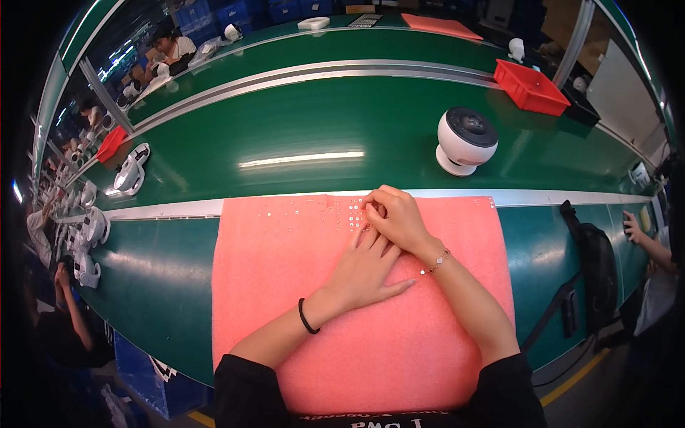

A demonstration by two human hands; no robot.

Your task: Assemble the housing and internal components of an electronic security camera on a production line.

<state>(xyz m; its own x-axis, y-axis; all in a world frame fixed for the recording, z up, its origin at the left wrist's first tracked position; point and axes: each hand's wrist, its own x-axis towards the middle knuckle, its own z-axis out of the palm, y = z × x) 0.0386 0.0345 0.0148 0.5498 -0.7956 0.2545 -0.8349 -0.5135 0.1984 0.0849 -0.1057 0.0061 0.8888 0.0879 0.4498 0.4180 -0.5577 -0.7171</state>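
A pink foam mat [285, 299] lies on the green bench in front of me. Rows of small shiny round pieces [314, 212] sit near its far edge. My left hand [364, 271] rests flat on the mat, fingers spread, a black band on its wrist. My right hand [396, 217] lies over the left hand's fingertips with its fingers curled at the shiny pieces; a thin bracelet is on that wrist. Whether its fingertips pinch a piece cannot be seen.
A white round device with a dark top [465, 140] stands on the green conveyor belt [300, 128] beyond the mat. A red bin [531, 87] sits far right, more white devices [130, 171] along the left. A black bag [592, 264] and another person's hand [633, 227] are at right.
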